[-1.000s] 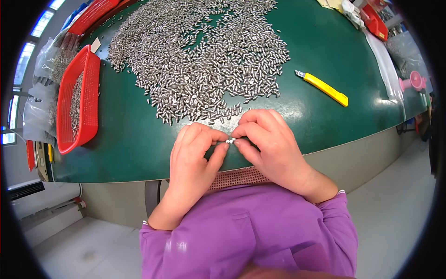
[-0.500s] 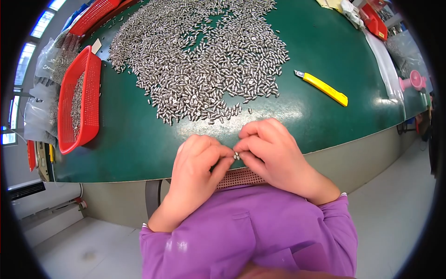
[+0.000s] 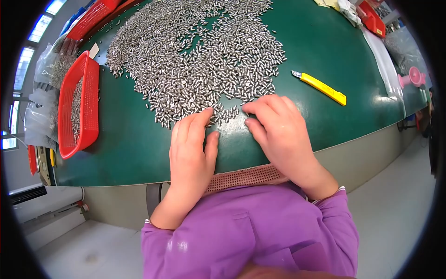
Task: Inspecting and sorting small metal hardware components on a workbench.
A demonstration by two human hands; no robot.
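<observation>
A broad pile of small silvery metal pieces (image 3: pixel 195 69), each short with tapered ends, spreads over the green table (image 3: pixel 325 123). At the pile's near edge, my left hand (image 3: pixel 191 146) rests with its index fingertip touching the pieces and its thumb held apart. My right hand (image 3: pixel 281 130) reaches in from the other side, thumb and forefinger parted around the pile's near tip. No piece shows between the fingers of either hand. In my lap, below the table edge, lies a brown perforated basket (image 3: pixel 246 177), partly hidden by my arms.
A red plastic basket (image 3: pixel 93 111) with metal pieces inside stands at the left. To the right lies a yellow utility knife (image 3: pixel 323 88), its tip toward the pile. Clear plastic bags (image 3: pixel 39 116) hang beyond the left edge. A pink fan-like object (image 3: pixel 412 77) is at the far right.
Both hands have moved forward from above the lap basket to the pile's near edge. The small metal pieces pinched between the fingertips are gone from them, and the fingers have spread.
</observation>
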